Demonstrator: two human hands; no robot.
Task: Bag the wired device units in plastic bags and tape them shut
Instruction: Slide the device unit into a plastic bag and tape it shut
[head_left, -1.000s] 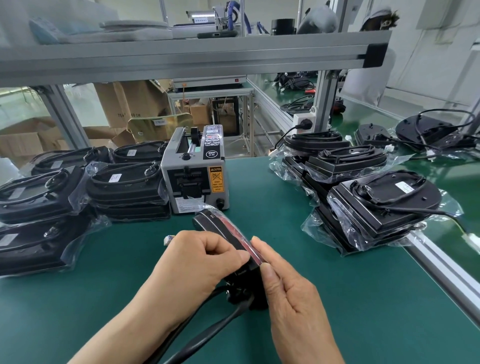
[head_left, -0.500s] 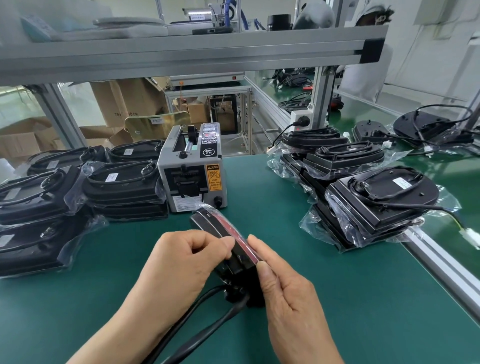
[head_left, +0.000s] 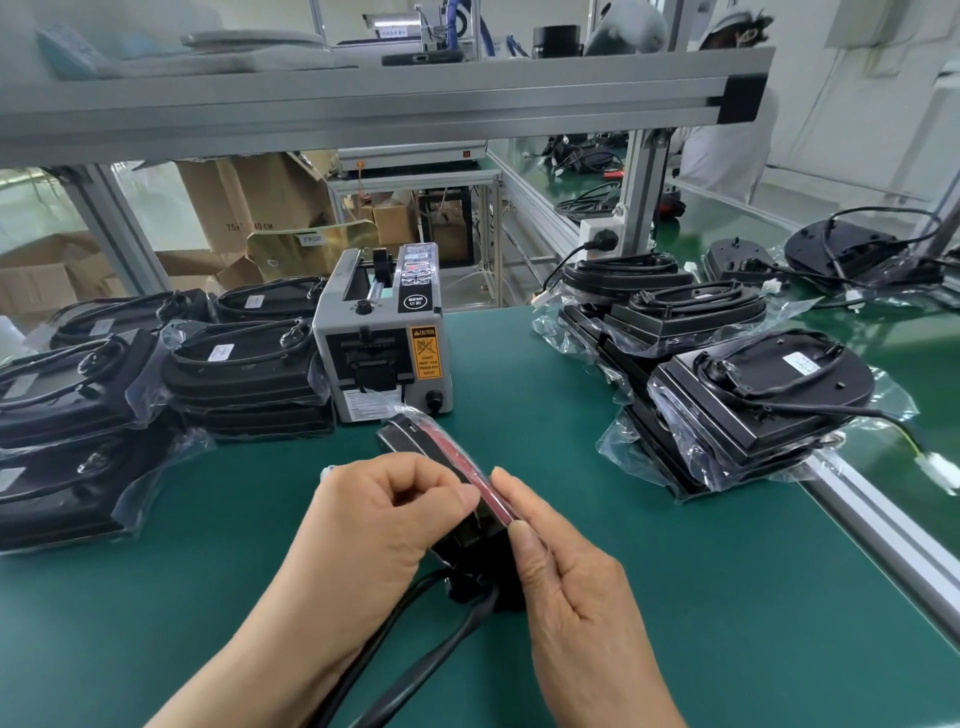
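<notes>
At frame centre the left hand (head_left: 374, 525) and right hand (head_left: 566, 587), fingers curled, pinch a black device (head_left: 410, 441) standing on edge inside a clear bag (head_left: 402, 411), with bagged units (head_left: 239, 369) stacked at middle left.

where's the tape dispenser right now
In the head view the tape dispenser stands left of centre on the green table, just right of a stack of bagged units and directly behind the held unit.

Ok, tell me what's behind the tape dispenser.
Behind the tape dispenser, a gold-coloured sheet and cardboard boxes show. Its body hides the bench right behind it and the sheet's lower edge.
</notes>
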